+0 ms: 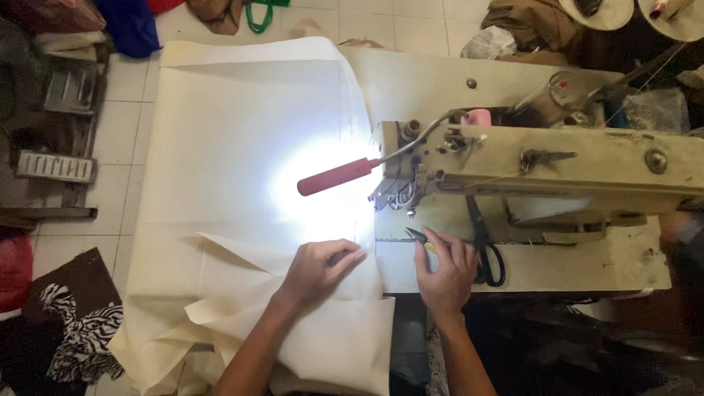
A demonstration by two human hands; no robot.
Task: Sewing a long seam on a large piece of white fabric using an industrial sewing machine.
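A wide sheet of cream fabric (242, 139) covers the table from twelve o'clock down to six, its folded near edge pinned under the left hand (317, 270), fingers flat and together, pressing rather than gripping. At three o'clock stands the cream industrial sewing machine (543, 165), its red-handled lamp (336, 177) glaring onto the cloth. Black scissors (485, 253) lie just beside the right hand (444, 270), which pinches small thread snips (419, 235); so near the presser foot, the cloth could bunch or get nicked if the pressing hand slips.
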